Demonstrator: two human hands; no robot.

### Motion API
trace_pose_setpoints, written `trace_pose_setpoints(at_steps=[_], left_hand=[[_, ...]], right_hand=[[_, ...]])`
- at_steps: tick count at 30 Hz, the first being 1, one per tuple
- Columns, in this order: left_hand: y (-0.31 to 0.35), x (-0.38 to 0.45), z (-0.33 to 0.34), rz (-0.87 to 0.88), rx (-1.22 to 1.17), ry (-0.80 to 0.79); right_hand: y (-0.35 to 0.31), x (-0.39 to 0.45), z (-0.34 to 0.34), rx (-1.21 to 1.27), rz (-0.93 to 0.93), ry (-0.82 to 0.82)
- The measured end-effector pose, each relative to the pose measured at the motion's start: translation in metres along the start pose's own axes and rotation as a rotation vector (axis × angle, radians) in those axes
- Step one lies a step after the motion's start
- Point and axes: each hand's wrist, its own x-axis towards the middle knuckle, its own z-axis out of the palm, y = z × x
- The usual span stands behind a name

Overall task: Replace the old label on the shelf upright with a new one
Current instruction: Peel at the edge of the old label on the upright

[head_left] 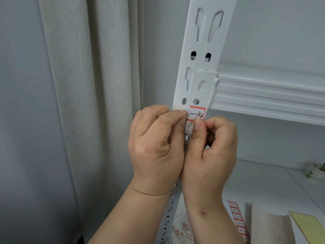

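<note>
Up close, both hands meet at a red-bordered label (pixel 197 115) reading "14" on the white slotted shelf upright (pixel 199 64), just below the bracket of a shelf beam (pixel 267 95). The left hand (pixel 156 143) is curled, its fingertips pressed on the label's left end. The right hand (pixel 213 148) is curled too, thumb at the label's lower edge; whether it pinches the edge or only presses it is hard to tell. Lower right, on the shelf, lie a sheet of numbered labels (pixel 238 220) and red-and-white paper scraps (pixel 182 228).
</note>
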Motion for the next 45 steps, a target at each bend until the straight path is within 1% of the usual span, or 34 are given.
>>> trace_pose_setpoints(at_steps=[6,11,13,17,26,31,38,45], left_hand=[[0.004,0.002,-0.001,-0.066,-0.016,-0.016],[0.011,-0.011,-0.006,-0.235,-0.081,-0.043],[0.013,-0.014,-0.006,-0.262,-0.096,-0.021],[0.014,-0.010,-0.004,-0.237,-0.123,0.009],[0.008,-0.010,-0.002,-0.139,-0.056,0.015],[0.010,-0.009,-0.001,-0.151,-0.080,0.025],[0.017,-0.009,0.000,-0.338,-0.197,0.013],[0.022,-0.002,-0.002,-0.429,-0.264,-0.009]], right_hand=[[-0.002,0.000,-0.001,-0.003,0.030,-0.008],[-0.002,0.001,-0.002,-0.017,0.032,-0.015],[-0.002,0.001,-0.003,-0.022,0.032,-0.022],[-0.001,0.002,-0.004,-0.018,0.025,-0.036],[0.001,0.000,-0.002,-0.014,-0.013,-0.018],[0.003,0.000,0.000,-0.001,-0.017,-0.005],[0.002,0.000,0.002,0.015,-0.007,0.009],[0.001,-0.001,0.004,0.014,-0.009,0.012]])
